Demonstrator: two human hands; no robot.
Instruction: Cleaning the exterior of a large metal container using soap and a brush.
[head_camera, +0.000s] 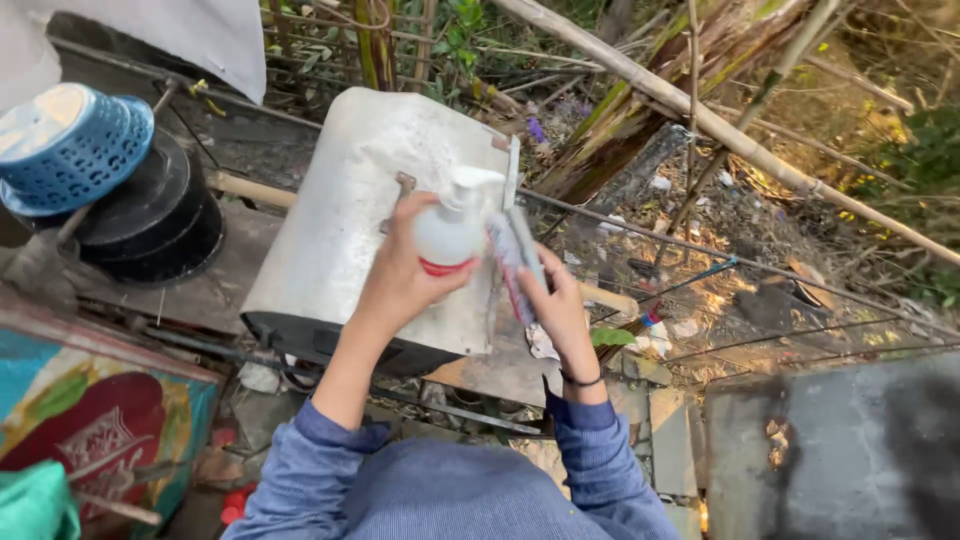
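Note:
My left hand grips a white pump bottle with a red band near its base, held upright over a dented grey metal box. My right hand holds a flattened tube with red and white markings, its upper end raised close to the bottle's pump spout. Both hands are close together, almost touching. Blue sleeves cover my forearms and a dark band sits on my right wrist.
A blue plastic basket rests upside down on stacked black pans at the left. A colourful painted panel is at lower left. Bamboo poles, wires and littered ground lie to the right, with a grey concrete slab.

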